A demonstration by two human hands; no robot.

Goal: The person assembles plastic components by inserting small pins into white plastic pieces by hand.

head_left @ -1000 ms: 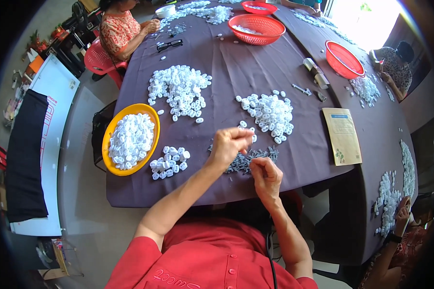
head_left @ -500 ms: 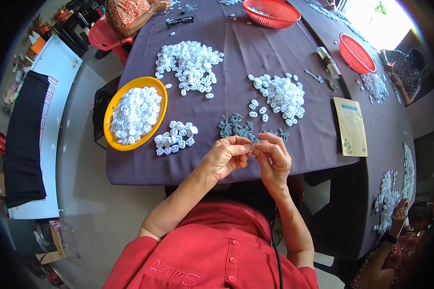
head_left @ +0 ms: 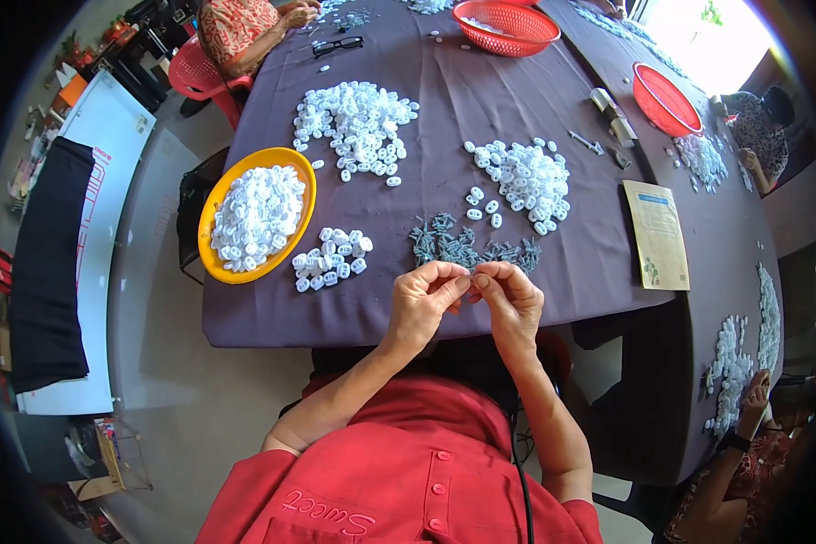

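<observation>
My left hand [head_left: 423, 302] and my right hand [head_left: 510, 302] meet fingertip to fingertip over the near edge of the purple table [head_left: 462, 109]. Whatever small piece they pinch between them is hidden by the fingers. Just beyond them lies a heap of small grey parts [head_left: 462, 247]. A pile of white plastic pieces [head_left: 524, 178] sits farther right, a larger white pile [head_left: 356, 115] farther left. A small cluster of white pieces [head_left: 329, 269] lies left of my left hand, beside an orange bowl [head_left: 210, 209] full of white pieces.
Two red baskets [head_left: 506, 25] [head_left: 665, 98] stand at the far side. A tan booklet [head_left: 658, 234] lies to the right, metal tools [head_left: 611, 118] beyond it. Black glasses [head_left: 337, 44] rest near a seated person [head_left: 245, 27]. Other people work at the right [head_left: 760, 127] and lower right [head_left: 743, 426].
My left hand has drawn back from the white pile toward me and joined my right hand at the table's near edge. The view has tilted down a little.
</observation>
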